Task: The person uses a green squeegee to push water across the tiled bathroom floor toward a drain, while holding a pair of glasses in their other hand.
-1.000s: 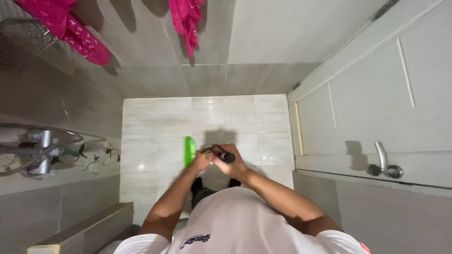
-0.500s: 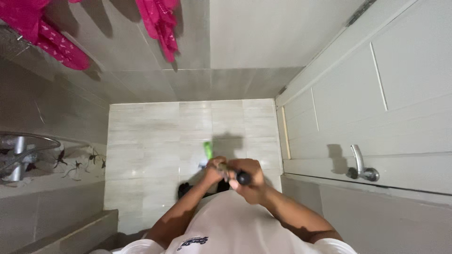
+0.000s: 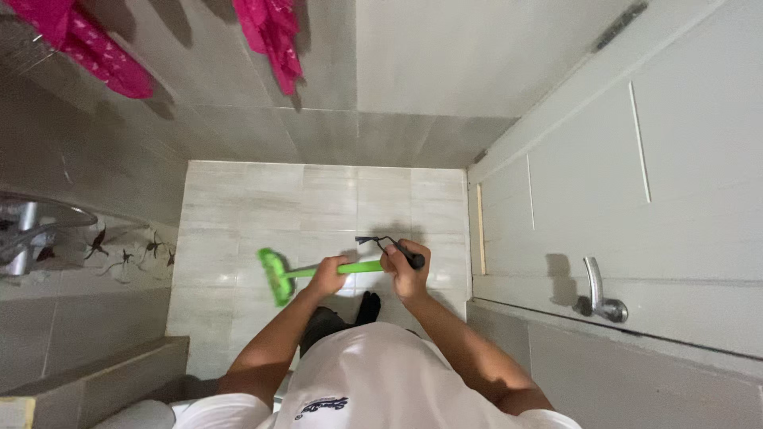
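Green mop (image 3: 278, 276) now swung left, both hands (image 3: 330, 276) gripping.

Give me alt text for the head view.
Seen from above, a person's left hand and right hand grip a green broom over a tiled floor. A white door stands at the right; pink cloths hang on the wall.

Bright green brush (image 3: 276, 276) with matching green handle and a black grip end. Pale grey tiled floor (image 3: 238, 206) with faint streaks. Plain grey wall tiles (image 3: 429, 56) at the far side. Vivid pink cloths (image 3: 270, 32) with small light spots, far left. White door (image 3: 636, 159) with silver lever, right. White shirt (image 3: 381, 381) with dark print, near.
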